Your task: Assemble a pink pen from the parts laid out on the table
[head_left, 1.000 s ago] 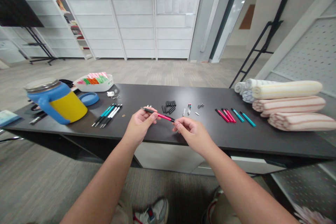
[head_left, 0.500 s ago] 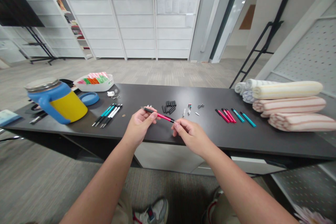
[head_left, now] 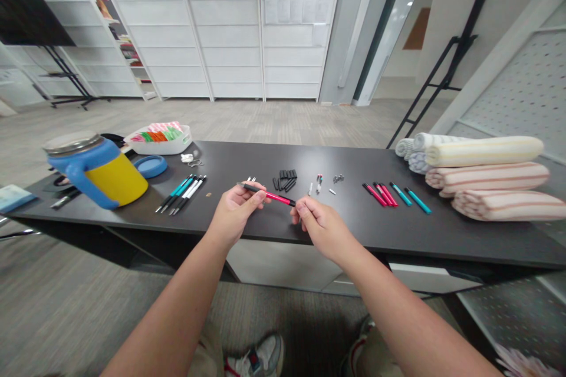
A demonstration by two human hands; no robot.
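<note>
Over the front part of the dark table, my left hand (head_left: pixel 234 207) is closed around the black grip end of a red pen (head_left: pixel 278 197). The pen slants down to the right, and its black far end meets the pinched fingertips of my right hand (head_left: pixel 319 218). Whether a small part sits between those fingertips is hidden. Just beyond the pen lies a group of short black grips (head_left: pixel 286 179). Small white and coloured pen parts (head_left: pixel 319 182) and tiny metal pieces (head_left: pixel 338 178) lie to their right. A few slim metal tips (head_left: pixel 252 179) show behind my left hand.
Several pens (head_left: pixel 181 193) lie in a row at left, beside a blue-and-yellow mug (head_left: pixel 112 179), a blue lid (head_left: pixel 151 166) and a white basket (head_left: pixel 177 144). Red barrels (head_left: pixel 385 194) and teal barrels (head_left: pixel 418 200) lie at right, near rolled towels (head_left: pixel 490 177) on the table (head_left: pixel 354 227).
My right hand has shifted very slightly to the right at the pen's black end. The left hand keeps its hold, and the things on the table are unmoved.
</note>
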